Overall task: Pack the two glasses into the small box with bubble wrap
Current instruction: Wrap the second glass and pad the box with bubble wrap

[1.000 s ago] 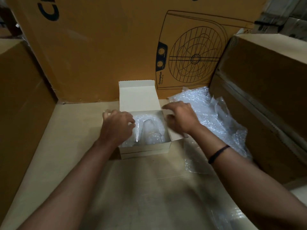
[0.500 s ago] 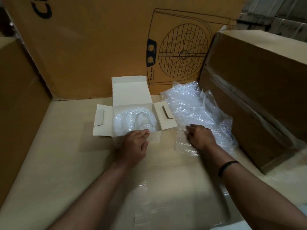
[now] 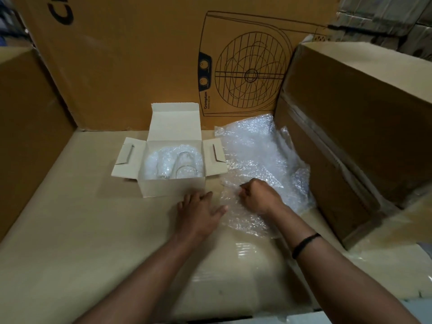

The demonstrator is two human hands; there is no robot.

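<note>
Two bare hands work on a pale cardboard surface (image 3: 81,230) walled in by brown cartons. The tall carton (image 3: 140,66) at 12 o'clock bears a line drawing of a fan with two knobs and the word "Crompton" (image 3: 206,100) printed vertically; smaller print beside it is too small to read, and the large dark letters at its upper left are cut off. The small box (image 3: 171,187), white, stands open in the middle with lid and side flaps spread, and clear glasses (image 3: 184,169) lie inside on bubble padding. A loose bubble wrap sheet (image 3: 257,155) lies at the box's 3 o'clock, touching its right flap. The left hand (image 3: 198,211) lies flat at the box's 5 o'clock, fingers spread, holding nothing. The right hand (image 3: 259,198), a dark band (image 3: 305,244) on its wrist, curls its fingers round the sheet's near part. Plain cartons stand at 9 o'clock (image 3: 30,136) and 3 o'clock (image 3: 350,127).
</note>
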